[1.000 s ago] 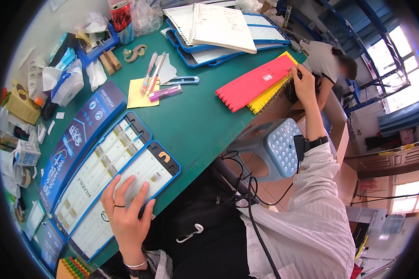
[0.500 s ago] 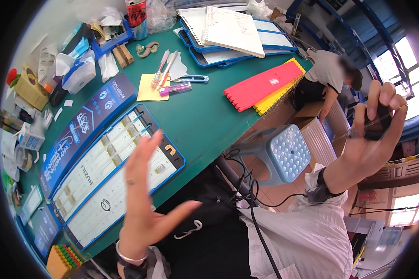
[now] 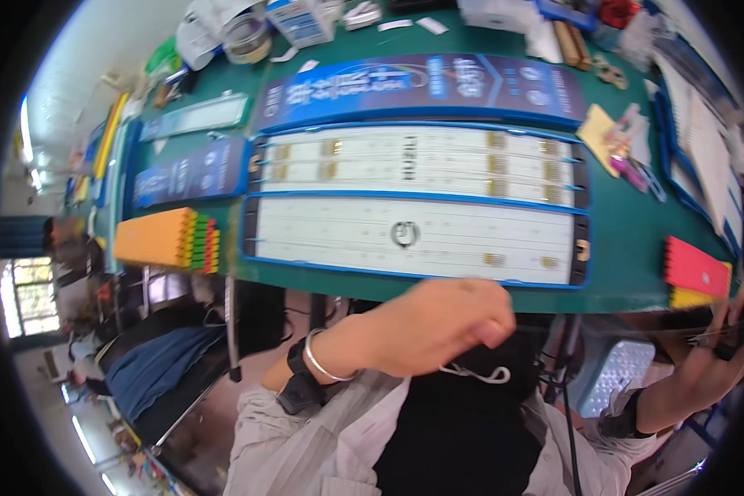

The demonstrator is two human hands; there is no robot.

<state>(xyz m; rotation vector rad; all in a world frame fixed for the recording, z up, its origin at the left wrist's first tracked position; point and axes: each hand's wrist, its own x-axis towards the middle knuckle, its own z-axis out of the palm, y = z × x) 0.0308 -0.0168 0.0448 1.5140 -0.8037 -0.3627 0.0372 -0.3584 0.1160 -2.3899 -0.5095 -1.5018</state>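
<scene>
My left hand (image 3: 442, 326) hovers in front of the table's near edge, fingers curled closed; what they hold, if anything, I cannot make out. At the far right rim, my right hand (image 3: 734, 318) is raised, squeezed by the lens and blurred, so its grip is unclear. A faint thin line seems to stretch between the two hands. Just beyond my left hand lies a long blue-edged flat case (image 3: 339, 236), spread open. Its white panels carry fine lengthwise lines and small tan patches. Behind it rests a dark blue printed strip-shaped box (image 3: 504, 91).
Orange notched foam boards (image 3: 153, 236) sit at the left table edge, red and yellow ones (image 3: 694, 269) at the right. Pens and a yellow note (image 3: 597, 132) lie at the back right, near a notebook (image 3: 694, 116). A blue stool (image 3: 620, 376) stands below.
The view has swung left, bringing the case to the middle. My left hand, spread before, is now curled. My right hand, earlier raised with fingers bent beside a dark object, is now at the rim.
</scene>
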